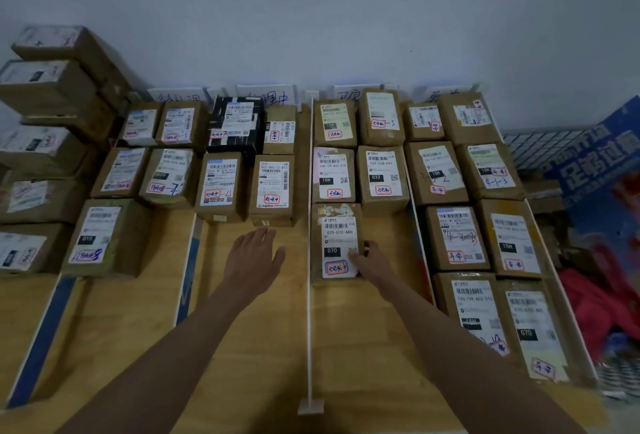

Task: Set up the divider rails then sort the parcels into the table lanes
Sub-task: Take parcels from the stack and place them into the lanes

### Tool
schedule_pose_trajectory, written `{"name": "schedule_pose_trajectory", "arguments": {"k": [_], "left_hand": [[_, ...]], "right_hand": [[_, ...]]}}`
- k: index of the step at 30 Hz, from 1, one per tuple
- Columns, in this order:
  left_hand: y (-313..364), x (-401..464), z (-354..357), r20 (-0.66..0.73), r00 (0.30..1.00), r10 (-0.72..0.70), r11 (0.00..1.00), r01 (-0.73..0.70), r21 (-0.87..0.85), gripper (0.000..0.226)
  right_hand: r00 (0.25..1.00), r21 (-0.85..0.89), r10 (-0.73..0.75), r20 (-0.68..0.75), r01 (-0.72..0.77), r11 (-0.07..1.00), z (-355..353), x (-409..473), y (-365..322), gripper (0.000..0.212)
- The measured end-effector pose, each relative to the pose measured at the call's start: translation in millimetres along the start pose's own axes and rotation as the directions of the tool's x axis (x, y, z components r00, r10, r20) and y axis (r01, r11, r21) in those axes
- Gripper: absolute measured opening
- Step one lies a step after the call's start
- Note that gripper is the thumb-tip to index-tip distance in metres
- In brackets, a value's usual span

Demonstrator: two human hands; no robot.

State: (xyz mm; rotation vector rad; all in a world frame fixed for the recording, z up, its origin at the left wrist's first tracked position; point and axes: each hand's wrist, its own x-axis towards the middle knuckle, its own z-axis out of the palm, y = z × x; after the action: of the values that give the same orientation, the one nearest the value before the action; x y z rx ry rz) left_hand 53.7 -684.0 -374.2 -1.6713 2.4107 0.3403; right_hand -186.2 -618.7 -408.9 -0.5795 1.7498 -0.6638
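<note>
A wooden table (pixel 249 347) is split into lanes by upright divider rails; a thin white rail (pixel 309 260) runs down the middle. Brown cardboard parcels with white labels fill the far ends of the lanes. My right hand (pixel 372 260) holds the near right corner of a parcel labelled 070 (pixel 337 243), which lies flat just right of the white rail. My left hand (pixel 254 257) hovers open, fingers spread, over bare wood in the lane left of that rail, just short of a labelled parcel (pixel 273 189).
A blue-and-white rail (pixel 185 281) and another (pixel 38 336) bound the left lanes. Stacked parcels (pixel 45 142) stand off the table's left. The rightmost lanes hold several parcels (pixel 485 236). Paper lane signs (pixel 266 96) lean on the wall. A blue poster (pixel 595 163) and red cloth sit right.
</note>
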Motion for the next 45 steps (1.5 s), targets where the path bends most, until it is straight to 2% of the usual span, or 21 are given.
{"name": "schedule_pose_trajectory", "arguments": {"k": [3,5,7,9,11,13,15,21,28,33,38,45], "left_hand": [[1,-1,-6,0.008,1.000,-0.004,1.000,0.004,0.003,0.054],[0,-2,-15,0.013,1.000,-0.007,1.000,0.007,-0.001,0.054],[0,-4,-27,-0.010,1.000,-0.008,1.000,0.008,-0.026,0.051],[0,-8,-42,-0.054,0.999,-0.009,0.998,0.006,-0.057,0.047],[-3,-15,-57,-0.106,0.994,-0.015,0.998,0.008,-0.068,0.049],[-10,-22,-71,-0.131,0.991,-0.022,0.999,0.016,-0.046,0.051],[-21,-31,-81,-0.142,0.989,-0.031,1.000,0.030,-0.006,0.054],[-68,-79,-99,-0.205,0.970,-0.129,0.991,0.120,-0.054,0.054],[-166,-146,-102,-0.243,0.939,-0.243,0.970,0.235,-0.062,0.050],[-250,-197,-90,-0.244,0.917,-0.316,0.949,0.301,-0.099,0.051],[-333,-241,-79,-0.244,0.900,-0.361,0.932,0.338,-0.132,0.047],[-424,-278,-55,-0.199,0.892,-0.405,0.913,0.384,-0.138,0.052]], "right_hand": [[0.997,-0.118,-0.024,-0.068,0.015,0.993,0,-5,-10,0.060],[0.978,-0.295,-0.134,-0.161,0.082,0.952,-3,-9,-21,0.059],[0.938,-0.471,-0.290,-0.189,0.173,0.865,-8,-18,-34,0.051],[0.886,-0.625,-0.435,-0.157,0.252,0.739,-12,-30,-53,0.045],[0.818,-0.708,-0.561,-0.124,0.323,0.628,-11,-43,-71,0.044],[0.768,-0.766,-0.636,-0.079,0.361,0.532,-3,-58,-88,0.045],[0.753,-0.812,-0.657,-0.031,0.364,0.456,9,-72,-101,0.049],[0.720,-0.839,-0.692,0.049,0.405,0.363,64,-113,-122,0.054],[0.680,-0.831,-0.717,0.154,0.482,0.279,160,-147,-133,0.055],[0.660,-0.810,-0.730,0.180,0.520,0.270,249,-175,-129,0.047],[0.679,-0.804,-0.714,0.170,0.515,0.299,339,-198,-124,0.044],[0.683,-0.798,-0.706,0.187,0.525,0.296,435,-215,-114,0.041]]}}
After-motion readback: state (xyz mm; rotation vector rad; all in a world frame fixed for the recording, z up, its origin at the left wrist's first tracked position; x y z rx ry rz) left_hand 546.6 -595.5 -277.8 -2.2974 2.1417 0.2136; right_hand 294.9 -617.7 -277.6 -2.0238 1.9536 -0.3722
